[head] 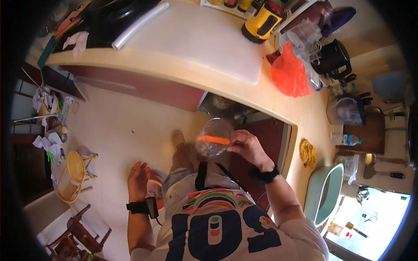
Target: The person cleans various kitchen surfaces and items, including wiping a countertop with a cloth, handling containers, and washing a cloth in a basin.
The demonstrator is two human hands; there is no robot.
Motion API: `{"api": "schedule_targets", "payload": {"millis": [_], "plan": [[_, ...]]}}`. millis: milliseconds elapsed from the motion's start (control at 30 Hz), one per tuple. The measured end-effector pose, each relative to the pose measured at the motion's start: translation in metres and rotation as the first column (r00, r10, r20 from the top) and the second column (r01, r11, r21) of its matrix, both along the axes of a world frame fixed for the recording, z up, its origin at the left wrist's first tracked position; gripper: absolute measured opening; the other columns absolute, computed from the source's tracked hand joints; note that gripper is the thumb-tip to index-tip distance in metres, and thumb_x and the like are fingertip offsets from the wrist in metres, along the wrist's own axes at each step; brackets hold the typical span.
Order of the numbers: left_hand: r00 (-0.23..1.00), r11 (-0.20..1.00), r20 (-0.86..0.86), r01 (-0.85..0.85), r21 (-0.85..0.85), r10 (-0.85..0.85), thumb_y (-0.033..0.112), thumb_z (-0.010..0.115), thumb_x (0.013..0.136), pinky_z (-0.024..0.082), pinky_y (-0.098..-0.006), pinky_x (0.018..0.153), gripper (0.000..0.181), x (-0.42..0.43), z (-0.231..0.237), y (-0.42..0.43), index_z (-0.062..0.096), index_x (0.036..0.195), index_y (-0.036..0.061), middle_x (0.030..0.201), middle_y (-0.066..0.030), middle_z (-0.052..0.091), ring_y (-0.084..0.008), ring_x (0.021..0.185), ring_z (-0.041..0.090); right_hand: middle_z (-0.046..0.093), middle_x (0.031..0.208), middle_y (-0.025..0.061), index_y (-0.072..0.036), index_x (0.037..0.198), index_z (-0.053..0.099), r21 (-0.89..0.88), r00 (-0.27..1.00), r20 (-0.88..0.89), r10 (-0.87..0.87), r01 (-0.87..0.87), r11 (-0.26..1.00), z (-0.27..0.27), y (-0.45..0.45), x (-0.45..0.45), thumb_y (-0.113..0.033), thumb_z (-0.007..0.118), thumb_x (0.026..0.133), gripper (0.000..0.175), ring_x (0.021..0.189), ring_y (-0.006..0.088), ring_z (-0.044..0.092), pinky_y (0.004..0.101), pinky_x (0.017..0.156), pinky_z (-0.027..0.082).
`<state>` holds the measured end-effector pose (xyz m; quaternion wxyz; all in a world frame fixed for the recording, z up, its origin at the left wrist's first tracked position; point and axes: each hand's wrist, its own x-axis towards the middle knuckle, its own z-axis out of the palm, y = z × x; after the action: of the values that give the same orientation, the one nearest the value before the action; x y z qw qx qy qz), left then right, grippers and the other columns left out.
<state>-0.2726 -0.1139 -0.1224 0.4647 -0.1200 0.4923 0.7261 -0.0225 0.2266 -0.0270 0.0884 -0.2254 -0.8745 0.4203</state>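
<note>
My right hand (247,148) pinches an orange band or handle (213,140) on a clear, round plastic container (212,151). The container hangs in front of an opened under-counter cupboard (225,106), where shiny things are blurred. My left hand (139,179) is raised at the left of my body, fingers extended, gripping nothing that I can see. Beside its wrist, a pinkish see-through thing (155,188) is partly hidden; I cannot tell what it is. Both wrists wear black straps.
The pale counter (183,60) curves ahead, bearing a yellow flashlight (264,23), a red plastic bag (290,73), a yellow cloth (308,153) and a green basin (324,194). A dark red cupboard door (256,146) is near my right arm. A wicker chair (75,173) stands left.
</note>
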Motion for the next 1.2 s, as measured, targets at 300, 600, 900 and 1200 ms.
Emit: {"api": "schedule_targets", "payload": {"millis": [300,600,900,1200], "plan": [[0.998,0.995,-0.056,-0.016,-0.103,0.01,0.026,0.06,0.086,0.042,-0.0322,0.089,0.038,0.041,0.01,-0.049,0.05,0.118,0.0067,0.116,-0.0097,0.054,-0.02,0.102,0.053,0.055,0.098,0.0132,-0.005,0.086,0.062,0.175,0.883,0.197,-0.427,0.397,0.901,-0.118,0.001,0.038,-0.013,0.072,0.07,0.021,0.086,0.0291,0.059,0.035,0.074,0.05],[0.999,0.909,0.036,0.021,-0.416,-0.007,0.02,0.06,0.086,0.045,-0.0315,0.083,0.033,0.055,-0.027,-0.148,0.053,0.115,0.0062,0.109,-0.0081,0.058,-0.019,0.096,0.056,0.058,0.082,0.0108,-0.006,0.079,0.061,0.311,0.796,0.229,-0.56,0.485,0.817,-0.181,0.034,-0.003,-0.018,0.075,0.067,0.022,0.077,0.0274,0.055,0.0361,0.07,0.047],[0.988,0.713,0.126,0.148,-0.685,-0.084,0.017,0.053,0.09,0.045,-0.0375,0.088,0.04,0.062,-0.059,-0.217,0.044,0.124,-0.0025,0.117,-0.0165,0.055,-0.0259,0.103,0.055,0.062,0.078,0.0083,-0.007,0.077,0.06,0.337,0.612,0.006,-0.791,0.744,0.577,-0.278,0.138,-0.06,-0.027,0.075,0.066,0.027,0.084,0.0296,0.056,0.0389,0.073,0.046],[0.972,0.702,0.17,0.234,-0.673,-0.162,0.016,0.055,0.089,0.045,-0.0351,0.087,0.037,0.062,-0.058,-0.176,0.047,0.12,-0.0015,0.115,-0.0141,0.055,-0.0233,0.102,0.054,0.055,0.122,0.0107,-0.009,0.12,0.054,0.618,0.58,0.208,-0.788,0.546,0.565,-0.344,0.21,-0.11,-0.055,0.051,0.081,0.06,0.114,0.0284,0.048,0.0351,0.095,0.039]]}}
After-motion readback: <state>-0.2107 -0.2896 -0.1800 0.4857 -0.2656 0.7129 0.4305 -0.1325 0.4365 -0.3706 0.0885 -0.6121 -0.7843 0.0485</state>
